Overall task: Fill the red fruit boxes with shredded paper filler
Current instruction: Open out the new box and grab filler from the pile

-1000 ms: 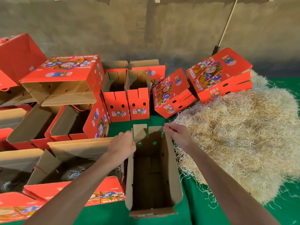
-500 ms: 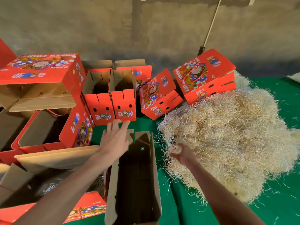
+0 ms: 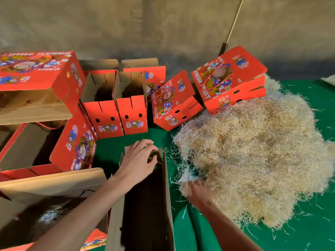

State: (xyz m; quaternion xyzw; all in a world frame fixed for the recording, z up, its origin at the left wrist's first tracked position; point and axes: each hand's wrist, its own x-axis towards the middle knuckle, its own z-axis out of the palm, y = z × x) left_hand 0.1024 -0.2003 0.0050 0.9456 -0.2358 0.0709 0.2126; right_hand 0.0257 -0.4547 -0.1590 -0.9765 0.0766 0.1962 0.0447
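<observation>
Left hand [image 3: 137, 160] gripping open box [image 3: 145, 205] far end, long axis running away

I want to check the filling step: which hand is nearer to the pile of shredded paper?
Right. The right hand reaches into the shredded paper pile; the left hand is at the open box.

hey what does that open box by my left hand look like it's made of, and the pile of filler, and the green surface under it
Open box: apparently corrugated cardboard, matte brown inside, with die-cut slots and folded flaps.
Filler pile: thin, pale straw-coloured strands, tangled and springy; shredded paper by the task, though wood wool would look similar.
Green surface: probably cloth, since it creases softly near the right hand.
</observation>
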